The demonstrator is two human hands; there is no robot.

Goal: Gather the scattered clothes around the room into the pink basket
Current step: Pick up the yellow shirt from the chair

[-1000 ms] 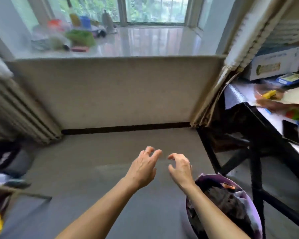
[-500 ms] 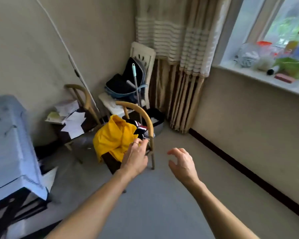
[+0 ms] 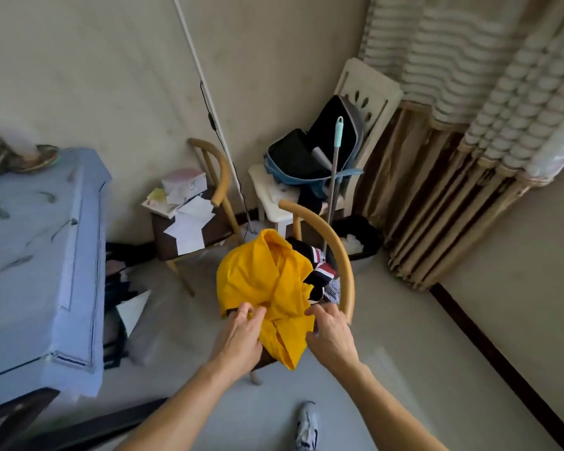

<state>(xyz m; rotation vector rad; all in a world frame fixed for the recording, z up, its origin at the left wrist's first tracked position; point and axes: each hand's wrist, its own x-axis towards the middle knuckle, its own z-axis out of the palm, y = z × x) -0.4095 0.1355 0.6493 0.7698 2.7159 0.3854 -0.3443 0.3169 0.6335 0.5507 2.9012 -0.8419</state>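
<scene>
A crumpled yellow garment (image 3: pixel 264 281) lies on the seat of a chair with a curved wooden back (image 3: pixel 336 252) and hangs over its front edge. Under it, towards the backrest, sits a striped garment in red, white and navy (image 3: pixel 323 276). My left hand (image 3: pixel 241 333) pinches the yellow cloth at its lower left edge. My right hand (image 3: pixel 331 333) grips the same cloth at its lower right, fingers curled into the folds. The pink basket is out of view.
A second wooden chair (image 3: pixel 192 229) with papers and a box stands behind. A white chair (image 3: pixel 274 196) holds a black backpack (image 3: pixel 306 151), with a mop handle (image 3: pixel 334 177) leaning by it. A blue-covered bed (image 3: pixel 36 255) fills the left. Curtains (image 3: pixel 453 157) hang right. My shoe (image 3: pixel 306 424) is below.
The view swung from the window wall and basket to the corner. I came up to the chair, and both hands went from open in the air to holding the yellow garment.
</scene>
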